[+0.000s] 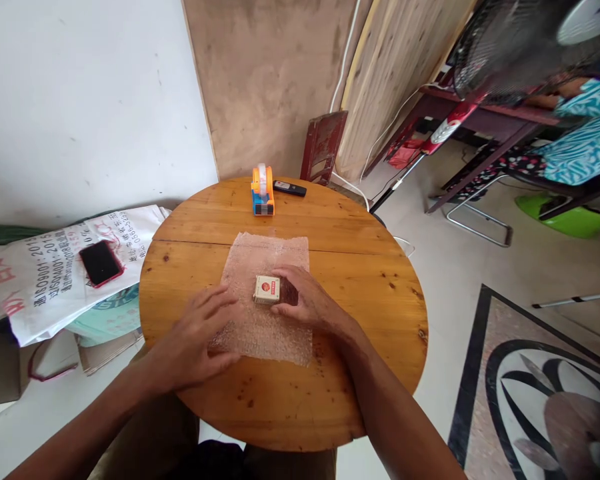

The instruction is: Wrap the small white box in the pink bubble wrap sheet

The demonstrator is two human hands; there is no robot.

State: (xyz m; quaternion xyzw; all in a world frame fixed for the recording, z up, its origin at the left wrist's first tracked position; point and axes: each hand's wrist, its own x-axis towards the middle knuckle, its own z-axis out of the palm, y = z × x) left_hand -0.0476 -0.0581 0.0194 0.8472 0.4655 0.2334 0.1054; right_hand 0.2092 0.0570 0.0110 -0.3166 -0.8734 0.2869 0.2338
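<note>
A small cream box (267, 289) with a red round mark lies on a sheet of bubble wrap (280, 340), near its middle. My right hand (305, 297) is curled at the box's right end, with fingertips at its far side and the thumb at its near side. My left hand (200, 337) is open over the left edge of the bubble wrap, fingers spread, apart from the box. The wrap lies flat on a round wooden table (370, 287).
An orange and blue tape dispenser (263, 192) and a black remote-like object (290, 189) sit at the table's far edge. Left of the table, a phone (101, 263) rests on a white sack (145, 233). A standing fan (450, 127) and a seated person (587, 143) are at the right.
</note>
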